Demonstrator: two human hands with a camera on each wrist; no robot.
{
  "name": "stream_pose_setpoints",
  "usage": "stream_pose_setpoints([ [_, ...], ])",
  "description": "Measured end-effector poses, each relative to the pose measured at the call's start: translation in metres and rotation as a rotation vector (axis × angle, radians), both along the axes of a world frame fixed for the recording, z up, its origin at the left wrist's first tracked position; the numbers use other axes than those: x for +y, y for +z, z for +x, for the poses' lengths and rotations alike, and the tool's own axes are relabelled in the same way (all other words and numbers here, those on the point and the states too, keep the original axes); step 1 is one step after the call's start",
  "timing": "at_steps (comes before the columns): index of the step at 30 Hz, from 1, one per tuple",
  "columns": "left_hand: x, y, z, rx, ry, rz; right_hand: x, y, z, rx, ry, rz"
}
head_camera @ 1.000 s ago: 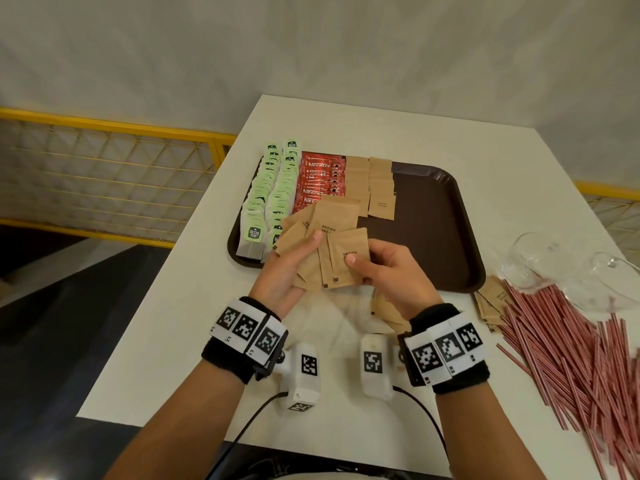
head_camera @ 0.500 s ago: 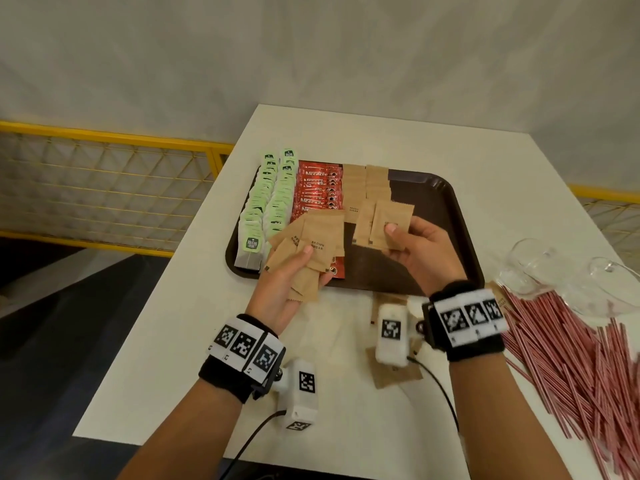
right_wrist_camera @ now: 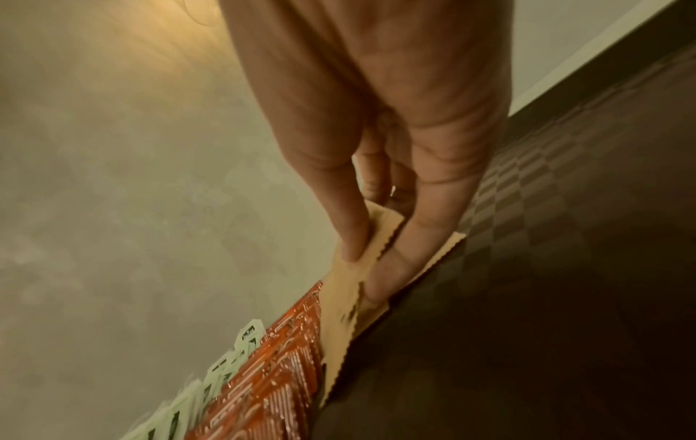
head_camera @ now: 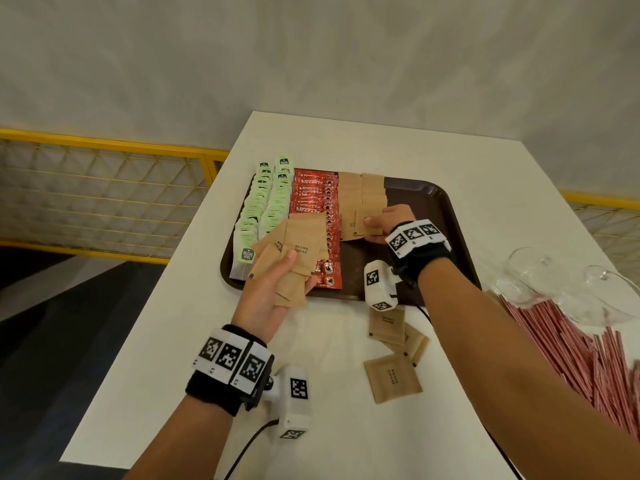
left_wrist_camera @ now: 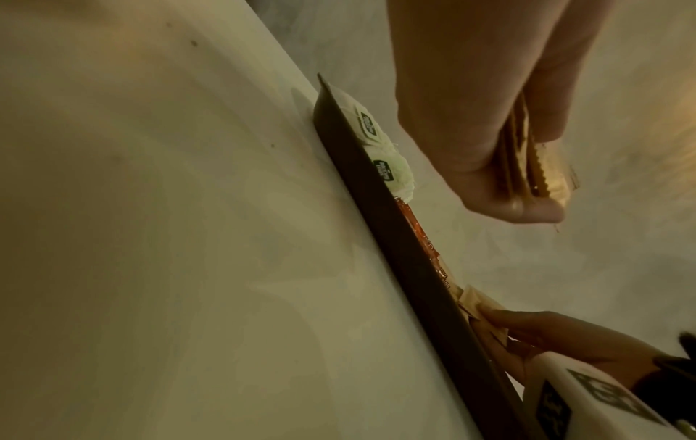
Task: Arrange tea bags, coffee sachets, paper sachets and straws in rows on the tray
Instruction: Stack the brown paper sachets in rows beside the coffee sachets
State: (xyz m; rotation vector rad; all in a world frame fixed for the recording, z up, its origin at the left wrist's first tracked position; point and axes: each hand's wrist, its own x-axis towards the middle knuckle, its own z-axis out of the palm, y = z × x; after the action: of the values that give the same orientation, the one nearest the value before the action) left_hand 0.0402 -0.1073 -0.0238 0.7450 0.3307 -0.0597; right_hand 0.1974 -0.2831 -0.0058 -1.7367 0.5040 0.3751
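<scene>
Brown paper sachets going down in rows on the tray, one at a time.

Right hand [head_camera: 388, 225] pinches a single sachet [head_camera: 363, 226] between thumb and fingers and lowers it onto the near end of the paper sachet rows [head_camera: 360, 192], overlapped like shingles so the row stays tidy. Left hand [head_camera: 270, 292] clamps a fanned stack of sachets [head_camera: 294, 251] above the tray [head_camera: 446, 209], close by as a supply (a sensible feeder grip). Tea bags [head_camera: 263, 209] and coffee sachets [head_camera: 311, 199] already fill the left rows; straws [head_camera: 571, 344] and loose sachets [head_camera: 391, 375] wait on the table [head_camera: 381, 143].

head view evenly lit, sharp, wide-angle bending at edges; both wrist views dim, yellowish, soft, noisy.
</scene>
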Motion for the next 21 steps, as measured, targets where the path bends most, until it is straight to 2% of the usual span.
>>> stream_pose_setpoints([
  [10,0.003,-0.002,0.003,0.013,0.000,0.000,-0.009,0.000,0.010,0.019,0.009,-0.143],
  [13,0.003,-0.005,0.003,0.015,0.004,-0.003,-0.026,0.004,0.013,0.069,-0.030,-0.100],
  [16,-0.001,-0.005,0.004,0.018,-0.005,-0.009,-0.038,0.001,0.013,0.135,0.012,-0.108],
  [21,-0.005,-0.003,0.006,0.042,-0.012,-0.019,-0.040,-0.013,0.014,0.107,0.090,-0.287],
])
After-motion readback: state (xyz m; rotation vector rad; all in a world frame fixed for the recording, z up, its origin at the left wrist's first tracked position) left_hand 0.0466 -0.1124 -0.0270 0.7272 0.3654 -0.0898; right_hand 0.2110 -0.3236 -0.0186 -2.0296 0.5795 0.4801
